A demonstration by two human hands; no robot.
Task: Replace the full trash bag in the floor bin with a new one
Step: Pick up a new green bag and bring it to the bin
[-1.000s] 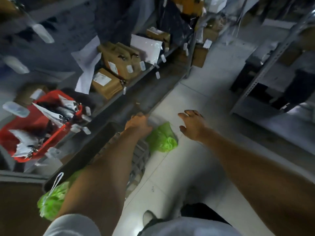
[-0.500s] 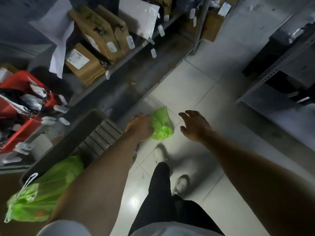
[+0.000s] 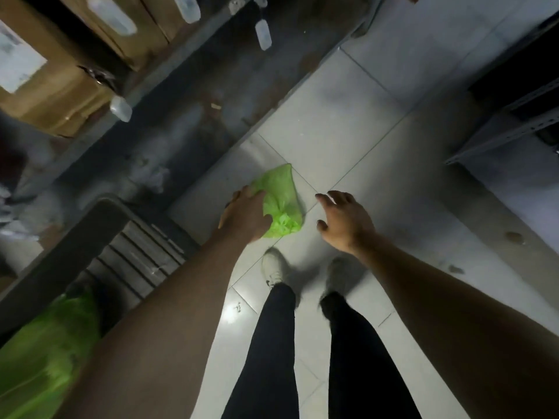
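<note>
My left hand (image 3: pixel 246 214) grips a crumpled, folded green trash bag (image 3: pixel 281 201), held out over the tiled floor. Beside it, a little to the right, my right hand (image 3: pixel 344 220) hovers with fingers spread and holds nothing. The dark slatted floor bin (image 3: pixel 90 237) stands at the left under my left forearm. A full green bag (image 3: pixel 45 352) lies at the bottom left, partly cut off by the frame edge and blurred.
Metal shelving (image 3: pixel 181 101) with cardboard boxes (image 3: pixel 51 86) and hanging tags runs along the left. Another grey rack (image 3: pixel 508 122) stands at the right. My legs and white shoes (image 3: pixel 273 269) stand on the pale floor tiles between them.
The view has tilted down toward the floor and my feet. Both hands keep their spacing, and my left hand still holds the folded green bag.
</note>
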